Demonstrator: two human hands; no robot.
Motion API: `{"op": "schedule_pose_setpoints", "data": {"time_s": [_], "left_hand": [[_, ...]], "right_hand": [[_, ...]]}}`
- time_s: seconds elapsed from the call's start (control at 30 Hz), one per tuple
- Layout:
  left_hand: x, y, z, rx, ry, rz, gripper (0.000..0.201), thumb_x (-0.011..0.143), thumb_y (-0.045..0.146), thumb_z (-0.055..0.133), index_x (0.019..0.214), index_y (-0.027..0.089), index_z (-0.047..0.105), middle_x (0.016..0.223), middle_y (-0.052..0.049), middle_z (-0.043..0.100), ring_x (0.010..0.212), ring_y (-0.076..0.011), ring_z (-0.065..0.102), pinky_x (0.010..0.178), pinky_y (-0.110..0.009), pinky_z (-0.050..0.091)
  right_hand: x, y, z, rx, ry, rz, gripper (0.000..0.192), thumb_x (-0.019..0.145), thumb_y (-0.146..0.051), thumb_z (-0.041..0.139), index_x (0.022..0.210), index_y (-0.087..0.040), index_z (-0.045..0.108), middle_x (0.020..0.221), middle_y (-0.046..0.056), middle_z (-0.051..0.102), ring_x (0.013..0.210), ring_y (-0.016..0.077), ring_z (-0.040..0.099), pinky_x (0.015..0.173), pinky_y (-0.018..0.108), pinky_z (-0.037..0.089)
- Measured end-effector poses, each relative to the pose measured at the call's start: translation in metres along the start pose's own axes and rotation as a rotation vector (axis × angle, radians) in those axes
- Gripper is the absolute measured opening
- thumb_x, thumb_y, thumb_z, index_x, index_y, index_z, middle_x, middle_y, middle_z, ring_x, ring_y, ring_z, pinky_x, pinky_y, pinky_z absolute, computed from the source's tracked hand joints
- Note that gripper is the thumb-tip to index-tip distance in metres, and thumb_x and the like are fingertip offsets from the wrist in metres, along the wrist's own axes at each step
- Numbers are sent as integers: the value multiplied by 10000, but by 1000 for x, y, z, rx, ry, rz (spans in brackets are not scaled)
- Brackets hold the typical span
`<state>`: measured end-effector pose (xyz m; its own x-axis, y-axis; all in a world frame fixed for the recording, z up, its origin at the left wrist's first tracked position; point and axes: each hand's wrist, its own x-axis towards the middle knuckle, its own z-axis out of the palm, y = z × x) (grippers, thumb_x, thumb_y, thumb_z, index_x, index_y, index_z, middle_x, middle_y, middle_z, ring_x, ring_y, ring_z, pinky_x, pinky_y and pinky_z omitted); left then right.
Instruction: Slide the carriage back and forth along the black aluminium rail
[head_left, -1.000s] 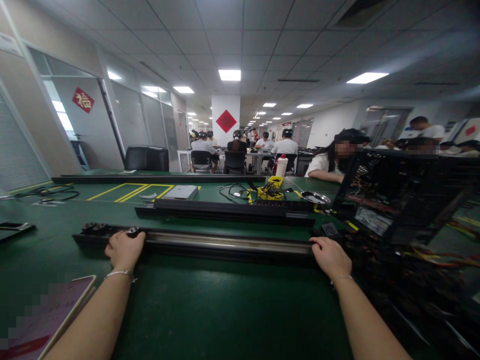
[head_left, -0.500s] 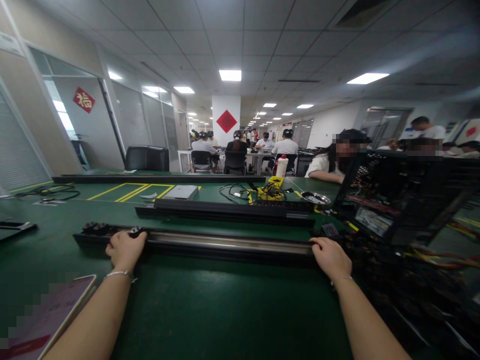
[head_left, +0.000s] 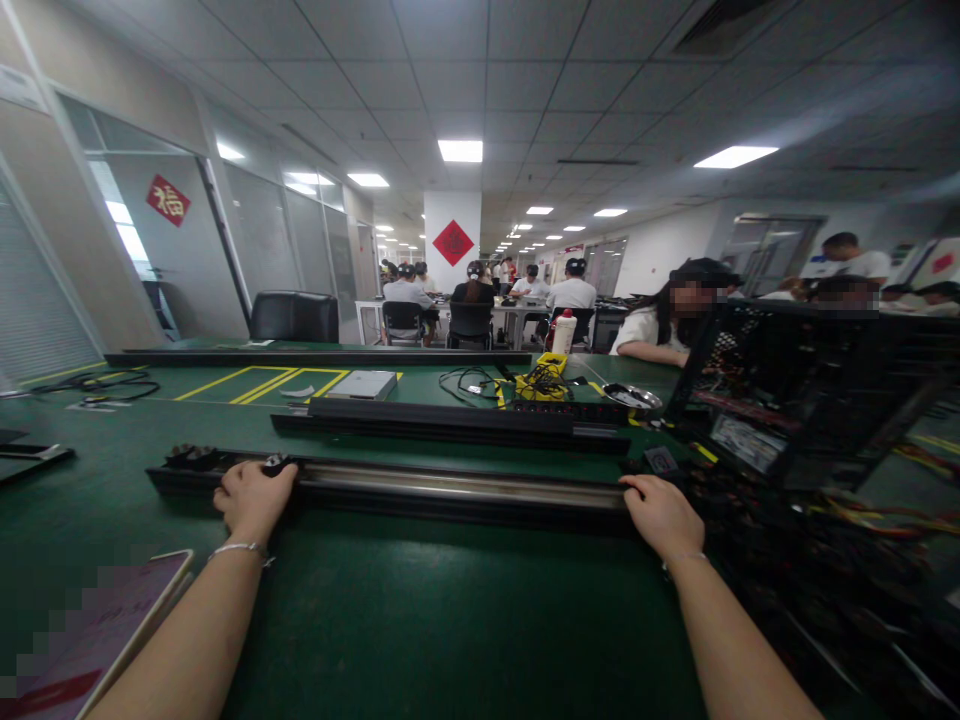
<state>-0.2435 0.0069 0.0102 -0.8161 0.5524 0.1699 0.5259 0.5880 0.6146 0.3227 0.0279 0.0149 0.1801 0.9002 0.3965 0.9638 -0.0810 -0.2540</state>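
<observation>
A long black rail (head_left: 457,492) with a shiny metal inner channel lies crosswise in front of me on the green table. My left hand (head_left: 253,497) is closed around a small black block (head_left: 277,465) near the rail's left part; its fingertips are partly hidden behind the block and rail. Further left, several small dark pieces (head_left: 191,456) sit in the rail's end. At the other end, my right hand (head_left: 664,512) grips the rail with curled fingers, thumb side toward the channel.
A second black rail (head_left: 450,425) lies just beyond, and a longer one (head_left: 322,357) along the far edge. To the right stand an open computer case (head_left: 787,400) and a heap of dark parts (head_left: 795,590). A person (head_left: 664,315) sits behind the case.
My left hand has slid very slightly to the right along the rail with the small black block. My right hand and the rail stay in place.
</observation>
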Motion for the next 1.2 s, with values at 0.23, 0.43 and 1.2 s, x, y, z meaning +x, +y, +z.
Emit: {"op": "schedule_pose_setpoints", "data": {"time_s": [0.23, 0.43, 1.2], "left_hand": [[-7, 4, -2, -83, 12, -1, 672, 650, 576, 495, 1202, 193, 485, 1410, -132, 284, 1270, -435, 231, 994, -560, 314], [-8, 6, -3, -91, -4, -20, 686, 635, 567, 516, 1210, 194, 486, 1426, -117, 263, 1281, -447, 207, 1002, -582, 300], [-2, 2, 3, 60, 69, 93, 662, 661, 571, 496, 1141, 123, 578, 1449, -124, 278, 1326, -428, 137, 1031, -543, 269]], "right_hand": [[2, 4, 5, 6, 20, -23, 353, 774, -255, 374, 913, -276, 698, 1081, -18, 649, 1023, 173, 543, 892, 291, 415], [3, 4, 5, 4, 15, -22, 358, 778, -260, 364, 917, -276, 694, 1077, -20, 650, 1032, 170, 541, 901, 289, 411], [1, 1, 2, 13, -5, -6, 356, 775, -262, 377, 934, -276, 694, 1095, -19, 642, 1032, 172, 535, 886, 285, 410]]}}
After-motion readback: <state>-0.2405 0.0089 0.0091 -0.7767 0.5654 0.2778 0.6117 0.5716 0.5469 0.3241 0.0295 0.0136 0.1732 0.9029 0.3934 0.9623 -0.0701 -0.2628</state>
